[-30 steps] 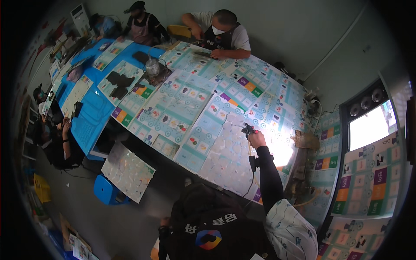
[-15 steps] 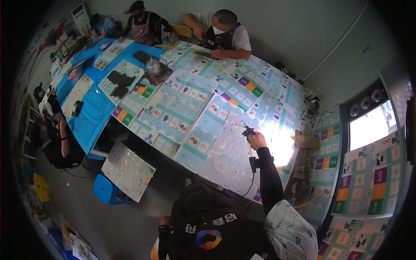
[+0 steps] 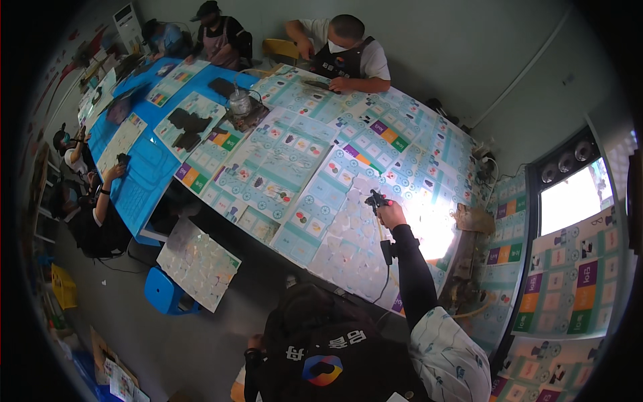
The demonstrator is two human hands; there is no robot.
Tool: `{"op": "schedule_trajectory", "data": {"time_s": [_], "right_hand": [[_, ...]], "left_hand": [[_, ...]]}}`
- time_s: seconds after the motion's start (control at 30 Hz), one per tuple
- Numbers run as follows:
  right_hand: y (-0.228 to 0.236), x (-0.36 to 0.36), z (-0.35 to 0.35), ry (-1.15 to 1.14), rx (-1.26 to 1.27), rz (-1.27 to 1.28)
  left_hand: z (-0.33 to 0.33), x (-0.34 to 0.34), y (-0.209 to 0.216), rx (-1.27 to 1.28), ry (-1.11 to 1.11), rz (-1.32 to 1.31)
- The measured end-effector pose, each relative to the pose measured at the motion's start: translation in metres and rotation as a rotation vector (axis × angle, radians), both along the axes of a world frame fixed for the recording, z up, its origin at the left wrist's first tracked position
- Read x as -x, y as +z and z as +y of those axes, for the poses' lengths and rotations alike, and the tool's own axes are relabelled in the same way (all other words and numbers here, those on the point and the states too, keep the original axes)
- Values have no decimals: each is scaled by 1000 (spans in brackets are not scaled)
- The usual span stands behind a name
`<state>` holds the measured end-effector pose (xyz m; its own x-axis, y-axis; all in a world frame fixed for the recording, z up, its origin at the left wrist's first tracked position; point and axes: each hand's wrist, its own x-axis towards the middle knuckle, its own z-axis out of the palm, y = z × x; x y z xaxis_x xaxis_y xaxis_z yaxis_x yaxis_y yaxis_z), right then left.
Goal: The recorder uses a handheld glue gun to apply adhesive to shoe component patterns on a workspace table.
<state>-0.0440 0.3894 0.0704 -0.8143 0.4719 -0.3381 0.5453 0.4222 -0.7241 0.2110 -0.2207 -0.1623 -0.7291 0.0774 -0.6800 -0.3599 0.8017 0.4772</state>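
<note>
My right hand (image 3: 392,215) is closed round a black spray gun (image 3: 378,201) with a thin hose hanging from it. The gun is held above a board (image 3: 328,231) covered with many thin, pale, rounded pieces (image 3: 351,244) laid close together. Its nozzle points away to the far left. A dark strap or box sits at my right wrist, over a black sleeve. Low in the picture, beside my dark apron, only a little of my left hand (image 3: 254,341) shows; its fingers are hidden.
Printed sheets cover the table (image 3: 281,161). A metal pot (image 3: 240,104) stands beyond. A blue stool (image 3: 166,291) at left bears another board (image 3: 197,264) of pale pieces. Bright light falls at right, near a fan unit (image 3: 566,159). Several people work around the tables.
My right hand and the spray gun have shifted slightly to the left. At the left, a co-worker's hand with a dark object has lifted over the blue table.
</note>
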Motion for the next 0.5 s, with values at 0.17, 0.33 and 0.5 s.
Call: {"op": "schedule_trajectory", "data": {"time_s": [0.17, 0.33, 0.5], "right_hand": [[-23, 5, 10, 253, -304, 46], [-22, 5, 14, 170, -291, 36], [8, 14, -9, 56, -65, -63]], "left_hand": [[9, 8, 22, 10, 41, -31], [14, 14, 35, 3, -50, -1], [-12, -3, -7, 102, -287, 82]]}}
